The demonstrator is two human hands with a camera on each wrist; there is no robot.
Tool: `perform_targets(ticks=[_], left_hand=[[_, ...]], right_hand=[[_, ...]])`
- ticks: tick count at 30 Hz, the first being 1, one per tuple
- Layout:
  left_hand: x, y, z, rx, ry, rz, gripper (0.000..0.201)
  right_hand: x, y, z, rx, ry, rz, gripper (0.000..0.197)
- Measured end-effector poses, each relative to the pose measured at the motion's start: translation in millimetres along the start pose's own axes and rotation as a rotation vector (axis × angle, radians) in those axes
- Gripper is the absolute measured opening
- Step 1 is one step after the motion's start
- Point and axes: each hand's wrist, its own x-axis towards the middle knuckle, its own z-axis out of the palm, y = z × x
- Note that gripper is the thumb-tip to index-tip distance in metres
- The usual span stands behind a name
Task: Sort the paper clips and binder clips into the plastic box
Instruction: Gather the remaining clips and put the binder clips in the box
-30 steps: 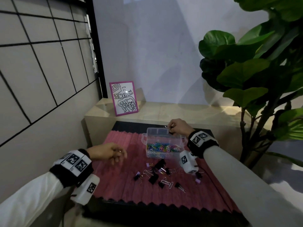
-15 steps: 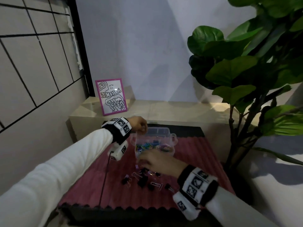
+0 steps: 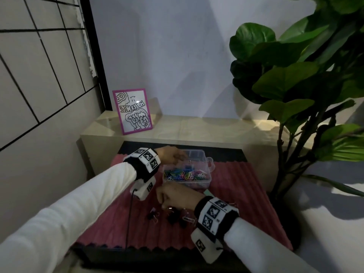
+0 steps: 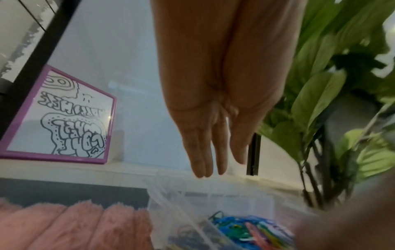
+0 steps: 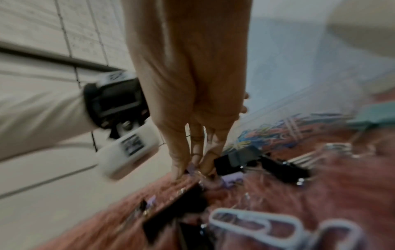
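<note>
Two hands work here: my left hand (image 3: 171, 155), fingers straight and empty, hovers over the clear plastic box (image 3: 207, 179) of coloured paper clips (image 3: 185, 174); my right hand (image 3: 177, 196) pinches a small lilac binder clip (image 5: 192, 167) on the pink ribbed mat (image 3: 236, 194).

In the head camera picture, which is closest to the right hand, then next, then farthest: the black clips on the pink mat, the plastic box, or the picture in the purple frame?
From the right hand:
1. The black clips, just under its fingers on the pink mat.
2. The plastic box, right behind the hand, farther up the mat.
3. The picture in the purple frame, far back on the ledge, to the left.
</note>
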Motion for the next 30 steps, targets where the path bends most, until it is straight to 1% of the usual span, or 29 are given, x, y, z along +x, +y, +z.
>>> perform_targets(ticks=[1,3,4,5,6,7,8,9,10,11,12,13,14,15,17,19,21,23,25,27,29,30], left_hand=[[-11,1,1,-0.022,0.086,0.049,0.046],[-36,-1,6,-0.072,0.291,0.136,0.041],[-50,-3,11,-0.088,0.385,0.140,0.036],[-65,-9,19,-0.101,0.430,0.122,0.031],[-79,-13,28,-0.114,0.409,0.113,0.027],[-91,-18,39,-0.124,0.319,0.117,0.026],[-100,-22,50,-0.112,0.200,0.124,0.025],[-107,-25,62,-0.070,0.103,0.120,0.025],[-110,-28,72,-0.027,0.056,0.115,0.023],[-113,-29,80,0.004,0.047,0.113,0.022],[-113,-30,85,0.005,0.057,0.118,0.021],[-113,-29,87,-0.007,0.063,0.126,0.019],[-111,-29,88,-0.013,0.062,0.134,0.017],[-110,-28,89,-0.012,0.055,0.134,0.015],[-108,-26,89,-0.006,0.053,0.128,0.012],[-110,-25,89,0.018,0.073,0.101,0.011],[-113,-25,92,0.030,0.110,0.060,0.013],[-118,-29,95,0.027,0.139,0.012,0.016],[-123,-36,97,-0.025,0.158,-0.031,0.016],[-131,-42,95,-0.136,0.201,-0.072,0.010],[-137,-45,91,-0.284,0.256,-0.106,0.017],[-138,-44,89,-0.374,0.272,-0.122,0.020]], right_hand=[[-4,2,-2,0.087,0.029,0.004,0.013],[-13,9,-8,0.228,0.144,0.025,0.010],[-19,14,-10,0.308,0.216,0.040,0.009],[-26,18,-13,0.408,0.290,0.059,0.010],[-34,23,-15,0.528,0.368,0.073,0.010],[-42,27,-17,0.671,0.445,0.085,0.010],[-51,32,-18,0.844,0.516,0.107,0.011],[-60,35,-19,1.039,0.567,0.136,0.014],[-67,38,-20,1.228,0.590,0.177,0.018],[-73,39,-19,1.399,0.581,0.230,0.021],[-79,39,-18,1.522,0.546,0.292,0.024],[-83,39,-17,1.574,0.498,0.353,0.026],[-86,38,-15,1.536,0.452,0.391,0.028],[-86,38,-12,1.417,0.412,0.400,0.026],[-87,34,-7,1.017,0.341,0.351,0.014],[-88,26,-3,0.600,0.260,0.338,0.004],[-90,20,3,0.349,0.216,0.329,0.011],[-94,15,6,0.273,0.211,0.300,0.016],[-97,15,6,0.290,0.229,0.296,0.016],[-98,19,2,0.276,0.275,0.314,0.012],[-96,25,-1,0.243,0.311,0.333,0.007],[-94,27,-4,0.252,0.303,0.346,0.008]])
